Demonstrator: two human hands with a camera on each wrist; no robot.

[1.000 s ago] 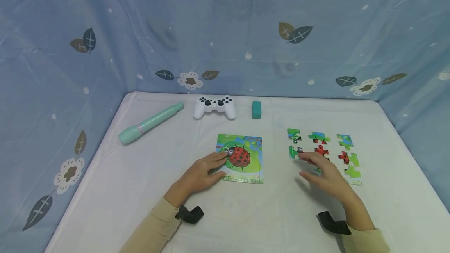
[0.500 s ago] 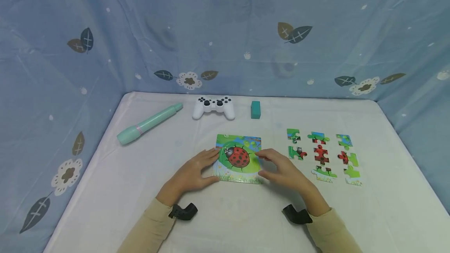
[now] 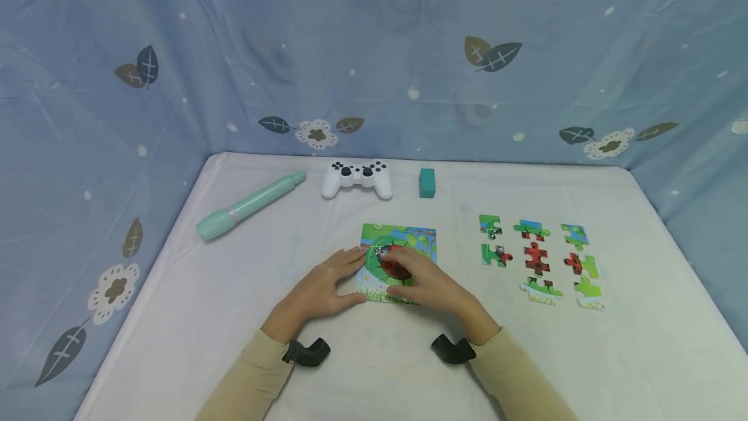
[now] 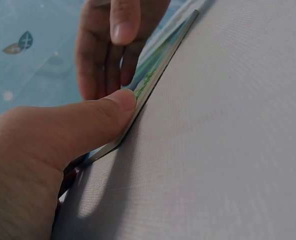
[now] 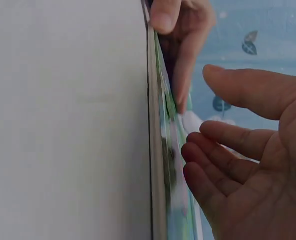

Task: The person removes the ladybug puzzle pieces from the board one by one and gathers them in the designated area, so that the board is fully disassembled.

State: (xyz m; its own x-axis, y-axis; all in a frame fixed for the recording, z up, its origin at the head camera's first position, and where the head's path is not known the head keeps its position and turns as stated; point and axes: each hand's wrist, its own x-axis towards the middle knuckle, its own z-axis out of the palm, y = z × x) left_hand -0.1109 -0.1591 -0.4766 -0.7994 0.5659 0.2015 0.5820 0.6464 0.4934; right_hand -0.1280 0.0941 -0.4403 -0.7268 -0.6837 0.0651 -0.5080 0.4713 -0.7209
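A square puzzle board (image 3: pixel 421 234) with a ladybug picture lies flat on the white table. My left hand (image 3: pixel 318 283) rests at its left side, fingers fairly straight. In the left wrist view the thumb (image 4: pixel 120 102) touches the board's edge. Over the right half of the board is my right hand (image 3: pixel 429 283), covering part of the ladybug. Its fingers (image 5: pixel 223 155) are loosely bent in the right wrist view, and nothing is between them. Several loose puzzle pieces (image 3: pixel 536 258) lie spread out to the right of the board.
Along the back lie a mint-green microphone-like stick (image 3: pixel 251 205), a white game controller (image 3: pixel 357 178) and a small teal block (image 3: pixel 427 183). A blue patterned cloth (image 3: pixel 374 51) rises behind the white table (image 3: pixel 374 375) and at its sides.
My right hand has moved left from above the loose pieces to over the board, empty. My left hand has drawn back slightly to the left and remains at the board's left side.
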